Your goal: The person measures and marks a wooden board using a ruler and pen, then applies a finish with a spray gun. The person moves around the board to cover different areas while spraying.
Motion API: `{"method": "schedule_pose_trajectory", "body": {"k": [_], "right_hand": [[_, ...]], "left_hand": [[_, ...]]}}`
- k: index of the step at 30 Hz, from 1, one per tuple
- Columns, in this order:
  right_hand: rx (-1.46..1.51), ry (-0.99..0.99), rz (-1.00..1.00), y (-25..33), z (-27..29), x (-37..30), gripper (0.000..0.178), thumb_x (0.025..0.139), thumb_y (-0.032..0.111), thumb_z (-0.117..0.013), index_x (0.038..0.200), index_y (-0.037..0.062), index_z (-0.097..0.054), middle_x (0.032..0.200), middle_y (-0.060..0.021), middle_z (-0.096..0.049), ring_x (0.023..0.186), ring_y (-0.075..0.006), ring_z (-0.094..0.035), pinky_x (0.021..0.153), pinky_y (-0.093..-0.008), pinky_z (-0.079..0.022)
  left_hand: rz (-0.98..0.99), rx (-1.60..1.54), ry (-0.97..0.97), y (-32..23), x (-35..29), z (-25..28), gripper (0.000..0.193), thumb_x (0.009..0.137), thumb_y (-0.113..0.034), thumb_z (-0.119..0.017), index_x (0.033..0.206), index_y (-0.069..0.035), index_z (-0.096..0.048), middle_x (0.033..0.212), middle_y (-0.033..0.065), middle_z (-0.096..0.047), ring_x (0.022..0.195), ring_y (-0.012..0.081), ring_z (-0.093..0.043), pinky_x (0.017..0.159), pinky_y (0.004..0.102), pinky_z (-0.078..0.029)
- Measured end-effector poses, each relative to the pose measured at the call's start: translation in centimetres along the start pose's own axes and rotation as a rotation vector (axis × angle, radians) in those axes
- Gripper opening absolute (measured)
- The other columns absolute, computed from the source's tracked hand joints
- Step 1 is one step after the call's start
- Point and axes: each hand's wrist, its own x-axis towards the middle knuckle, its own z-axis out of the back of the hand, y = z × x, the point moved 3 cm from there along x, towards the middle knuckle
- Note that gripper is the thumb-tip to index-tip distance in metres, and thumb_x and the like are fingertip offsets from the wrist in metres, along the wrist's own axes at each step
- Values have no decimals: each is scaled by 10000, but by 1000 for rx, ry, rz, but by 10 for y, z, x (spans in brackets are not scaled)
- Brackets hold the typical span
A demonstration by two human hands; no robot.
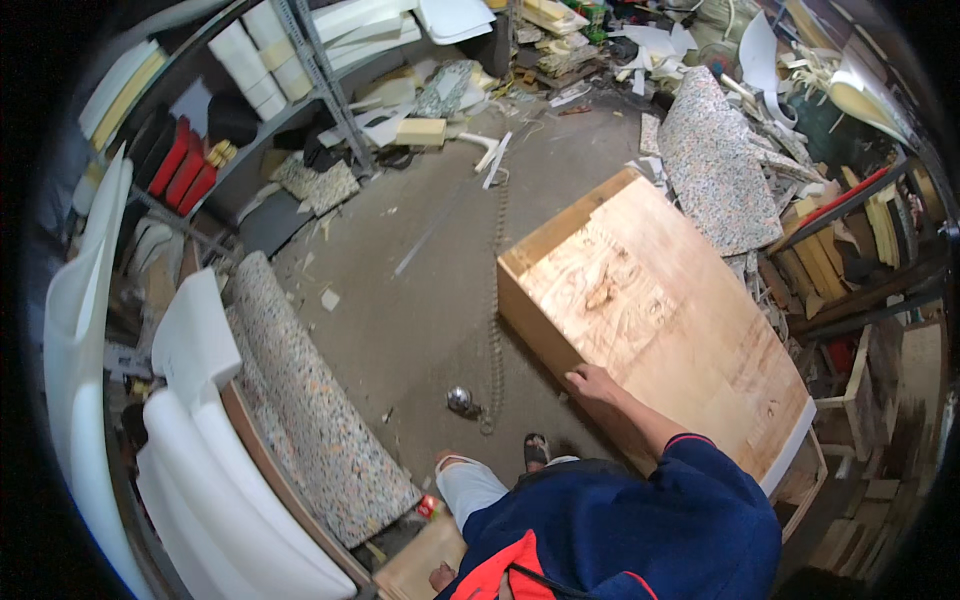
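A long plywood box, its broad pale top mottled with brown grain, lies on the floor to my right. My right hand is at the box's near left edge, its fingers curled closed over the rim. Low in the picture, my left hand shows only in part beside a light plywood board. Its fingers look curled; what they hold, if anything, is hidden by my body and dark blue shirt.
A speckled foam roll and white foam sheets stand at left. On the floor are a shiny round metal object and a coiled hose. Speckled foam and scraps lie beyond the box. Metal shelves stand far left.
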Motion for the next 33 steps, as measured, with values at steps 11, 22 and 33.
{"method": "schedule_pose_trajectory", "body": {"k": [11,22,33], "right_hand": [[32,-486,-565,8,4,201,361,894,319,-596,978,-14,-706,936,-254,-688,904,-394,-678,850,-432,-523],[245,-847,-759,91,100,296,305,904,255,-592,947,-26,-702,799,-227,-691,730,-331,-689,698,-396,-537],[361,-779,-579,41,365,618,275,919,199,-635,1027,-49,-682,773,-144,-696,660,-173,-656,621,-328,-547]], "left_hand": [[-396,310,44,-571,241,74,277,934,-262,-566,997,-4,-644,815,134,-665,657,258,-618,578,396,-499],[-882,-218,-300,-1284,237,115,254,992,-270,-538,893,-51,-620,747,49,-590,644,146,-524,550,344,-384],[-683,697,378,-1332,238,-310,278,904,-245,-630,1047,-10,-674,991,122,-678,893,236,-632,797,362,-504]]}}
